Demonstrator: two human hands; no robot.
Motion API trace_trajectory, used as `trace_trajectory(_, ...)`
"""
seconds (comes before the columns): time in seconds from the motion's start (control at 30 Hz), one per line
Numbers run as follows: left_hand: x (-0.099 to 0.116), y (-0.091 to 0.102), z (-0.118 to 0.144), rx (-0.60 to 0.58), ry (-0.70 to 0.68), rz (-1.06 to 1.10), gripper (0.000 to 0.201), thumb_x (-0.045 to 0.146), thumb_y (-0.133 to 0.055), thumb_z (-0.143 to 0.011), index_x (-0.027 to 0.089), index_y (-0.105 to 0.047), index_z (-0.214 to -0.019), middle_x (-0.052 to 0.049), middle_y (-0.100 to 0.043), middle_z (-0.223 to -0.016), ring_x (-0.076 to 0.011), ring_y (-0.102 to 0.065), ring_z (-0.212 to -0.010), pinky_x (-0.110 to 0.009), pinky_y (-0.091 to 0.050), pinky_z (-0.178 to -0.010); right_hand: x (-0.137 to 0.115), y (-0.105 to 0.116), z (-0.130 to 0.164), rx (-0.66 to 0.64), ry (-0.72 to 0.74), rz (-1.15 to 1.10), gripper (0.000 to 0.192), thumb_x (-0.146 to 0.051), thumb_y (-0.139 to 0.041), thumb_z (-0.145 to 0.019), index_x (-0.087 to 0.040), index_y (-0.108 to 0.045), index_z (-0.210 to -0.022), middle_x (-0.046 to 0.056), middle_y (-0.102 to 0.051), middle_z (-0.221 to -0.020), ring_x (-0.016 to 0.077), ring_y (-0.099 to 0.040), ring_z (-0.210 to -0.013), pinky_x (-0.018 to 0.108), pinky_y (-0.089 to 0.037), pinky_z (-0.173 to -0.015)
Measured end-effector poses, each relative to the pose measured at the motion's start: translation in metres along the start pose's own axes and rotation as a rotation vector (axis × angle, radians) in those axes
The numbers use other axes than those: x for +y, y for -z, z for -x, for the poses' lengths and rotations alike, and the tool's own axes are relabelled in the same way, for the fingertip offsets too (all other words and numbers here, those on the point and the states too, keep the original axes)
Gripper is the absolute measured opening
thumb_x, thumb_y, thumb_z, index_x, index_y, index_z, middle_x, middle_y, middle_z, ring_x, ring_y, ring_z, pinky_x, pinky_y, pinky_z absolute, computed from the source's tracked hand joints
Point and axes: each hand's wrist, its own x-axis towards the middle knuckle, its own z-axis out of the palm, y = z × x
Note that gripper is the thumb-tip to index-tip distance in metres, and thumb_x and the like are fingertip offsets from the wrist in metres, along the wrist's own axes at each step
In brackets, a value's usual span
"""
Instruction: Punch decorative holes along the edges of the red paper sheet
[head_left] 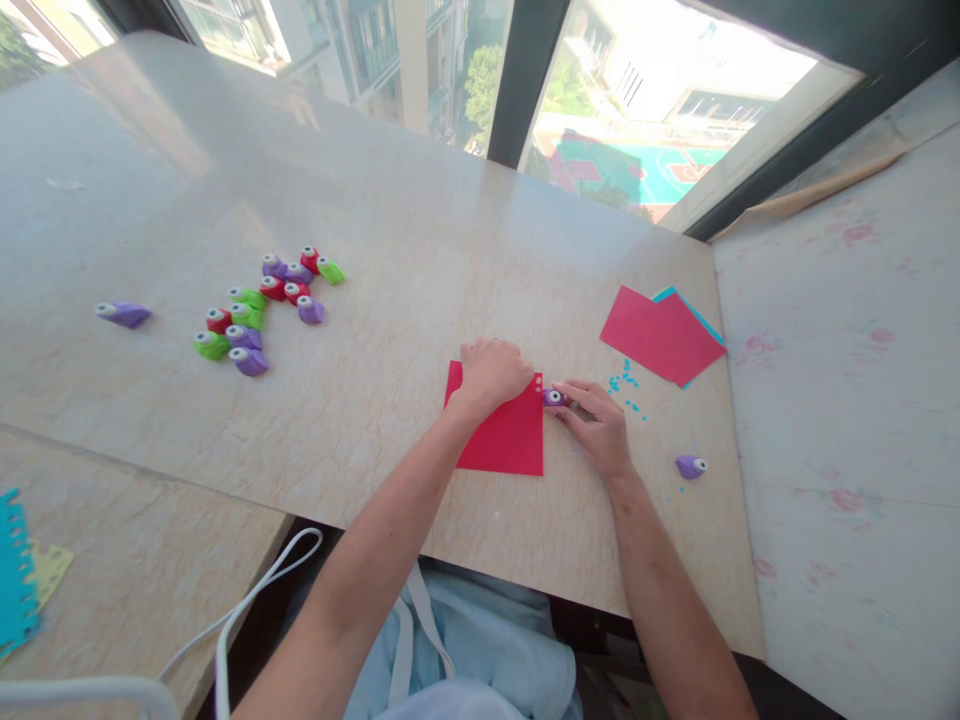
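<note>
A square sheet of red paper (504, 440) lies flat on the table in front of me. My left hand (495, 372) presses on its upper part, fingers curled; whether they pinch the sheet is hidden. Small holes show near the paper's upper right corner. At the right edge of the sheet, my right hand (596, 420) grips a small purple craft punch (555, 398) between thumb and fingers. The punch touches or nearly touches the paper's edge, just below the holes.
Several purple, red and green craft punches (246, 312) cluster at left, with one purple punch (124, 315) farther left. At right lie red and blue sheets (664, 335), blue paper bits (624, 380) and another purple punch (690, 467). Punched blue paper (16, 575) lies lower left.
</note>
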Motion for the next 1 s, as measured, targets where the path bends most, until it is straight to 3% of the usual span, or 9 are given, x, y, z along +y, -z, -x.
trace_trajectory(0.27, 0.0005, 0.0002, -0.0028, -0.024, 0.010, 0.034, 0.030, 0.027, -0.046, -0.083, 0.017, -0.074, -0.087, -0.014, -0.073, -0.097, -0.0276, -0.060, -0.098, -0.040, -0.038, -0.084, -0.0020, 0.0003, 0.0004, -0.031, -0.043, -0.003, 0.027, -0.040, -0.069, -0.084, -0.026, -0.074, -0.107, 0.008, -0.068, -0.106, 0.0210, -0.066, -0.092, 0.038, -0.055, -0.084)
trace_trajectory(1.0, -0.0011, -0.0020, -0.0038, -0.009, 0.013, 0.058, 0.032, 0.026, -0.044, -0.081, 0.017, -0.074, -0.088, -0.015, -0.072, -0.097, -0.0291, -0.059, -0.099, -0.042, -0.038, -0.085, -0.0031, -0.0004, -0.0029, -0.019, 0.002, 0.092, 0.028, -0.043, -0.070, -0.083, -0.026, -0.073, -0.105, 0.008, -0.070, -0.102, 0.0229, -0.065, -0.092, 0.042, -0.053, -0.087)
